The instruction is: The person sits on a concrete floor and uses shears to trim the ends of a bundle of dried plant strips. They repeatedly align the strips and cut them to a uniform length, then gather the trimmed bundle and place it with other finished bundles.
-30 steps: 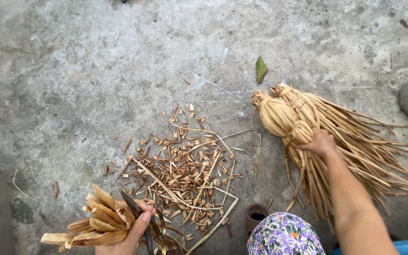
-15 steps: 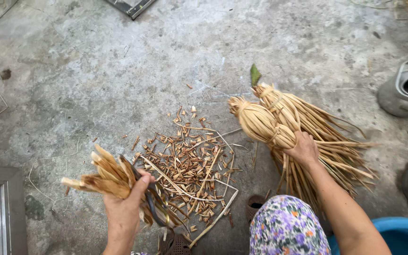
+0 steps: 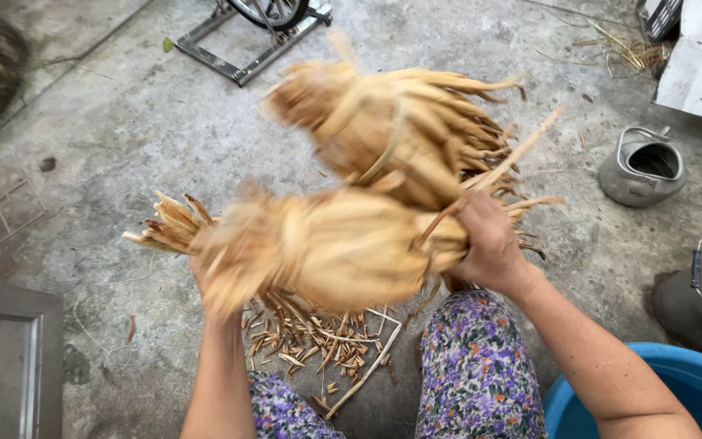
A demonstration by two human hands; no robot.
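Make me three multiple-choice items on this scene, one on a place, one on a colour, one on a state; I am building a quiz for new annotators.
1. Where does the pile of cut scraps lie?
A. on the concrete floor between the knees
B. in the tub
C. on a table

2. What colour is the tub at the lower right?
A. red
B. blue
C. green

3. What does the right hand do?
A. rests open on the floor
B. grips the tied leaf bundles
C. holds a kettle

Answers: 1 A, scraps lie on bare concrete; 2 B, its rim is blue; 3 B, fingers close round the bundles.
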